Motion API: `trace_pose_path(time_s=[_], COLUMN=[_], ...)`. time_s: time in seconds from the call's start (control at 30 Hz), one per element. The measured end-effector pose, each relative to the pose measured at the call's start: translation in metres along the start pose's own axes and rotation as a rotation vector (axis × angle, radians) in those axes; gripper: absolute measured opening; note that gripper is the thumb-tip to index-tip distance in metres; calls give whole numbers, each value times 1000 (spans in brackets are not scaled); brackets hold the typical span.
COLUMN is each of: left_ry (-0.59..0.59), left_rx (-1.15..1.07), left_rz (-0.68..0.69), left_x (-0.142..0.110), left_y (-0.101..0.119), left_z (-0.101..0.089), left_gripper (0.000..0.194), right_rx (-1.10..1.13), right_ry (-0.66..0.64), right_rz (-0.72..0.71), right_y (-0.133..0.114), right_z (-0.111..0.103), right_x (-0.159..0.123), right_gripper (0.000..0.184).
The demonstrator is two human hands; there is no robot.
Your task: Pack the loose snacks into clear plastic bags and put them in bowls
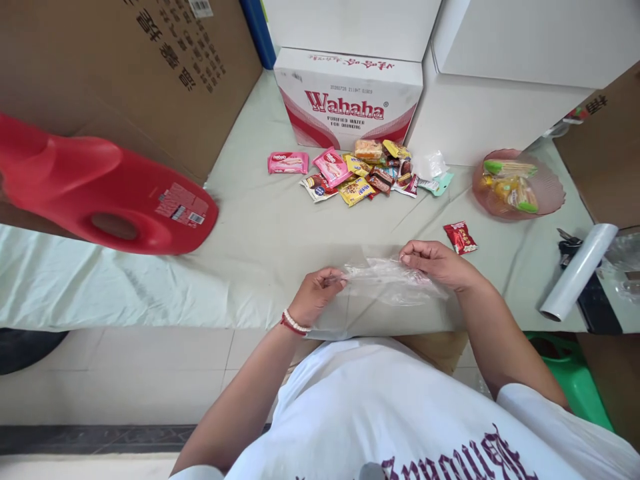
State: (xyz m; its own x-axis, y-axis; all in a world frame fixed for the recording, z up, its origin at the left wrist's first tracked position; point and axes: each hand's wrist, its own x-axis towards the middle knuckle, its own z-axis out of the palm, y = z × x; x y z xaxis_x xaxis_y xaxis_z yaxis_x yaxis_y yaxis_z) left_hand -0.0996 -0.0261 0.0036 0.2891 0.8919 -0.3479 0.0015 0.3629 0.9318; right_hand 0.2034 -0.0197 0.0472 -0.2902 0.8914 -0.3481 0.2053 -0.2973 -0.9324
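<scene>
Near the table's front edge I hold a clear plastic bag (pixel 387 283) stretched sideways between both hands. My left hand (pixel 320 293), with a beaded bracelet on the wrist, pinches its left end. The other end is pinched by the thumb and fingers of my right hand (pixel 433 263). A small red snack packet (pixel 461 238) lies just beyond my right wrist. Farther back, a pile of wrapped snacks (pixel 357 190) in pink, yellow and brown packets leans toward the white and red carton (pixel 350 100).
A big red jug (pixel 125 193) lies along the left side. At right stand a pink translucent bowl (pixel 555 190) with wrapped snacks, a roll of plastic film (pixel 580 272) and dark scissors (pixel 567 248). Cardboard boxes (pixel 115 87) and white boxes (pixel 505 107) close off the back.
</scene>
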Motion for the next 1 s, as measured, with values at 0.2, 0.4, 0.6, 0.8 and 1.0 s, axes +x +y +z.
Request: trace_pose_path(time_s=[0.2, 0.4, 0.6, 0.8, 1.0], left_ry=[152, 238, 305, 690, 361], left_rx=[-460, -357, -42, 205, 381], left_rz=[-81, -140, -126, 96, -27], left_x=[1, 6, 45, 36, 36], left_y=[3, 12, 40, 34, 18], left_z=[18, -2, -45, -31, 17], left_gripper=[25, 23, 21, 39, 64], right_rx=[-34, 401, 637, 711, 636], right_ry=[207, 446, 467, 570, 557], right_rz=[-47, -5, 33, 20, -27], right_y=[22, 21, 26, 33, 28], right_z=[6, 9, 5, 25, 47], right_x=[8, 1, 11, 25, 23], right_gripper=[33, 46, 43, 37, 33])
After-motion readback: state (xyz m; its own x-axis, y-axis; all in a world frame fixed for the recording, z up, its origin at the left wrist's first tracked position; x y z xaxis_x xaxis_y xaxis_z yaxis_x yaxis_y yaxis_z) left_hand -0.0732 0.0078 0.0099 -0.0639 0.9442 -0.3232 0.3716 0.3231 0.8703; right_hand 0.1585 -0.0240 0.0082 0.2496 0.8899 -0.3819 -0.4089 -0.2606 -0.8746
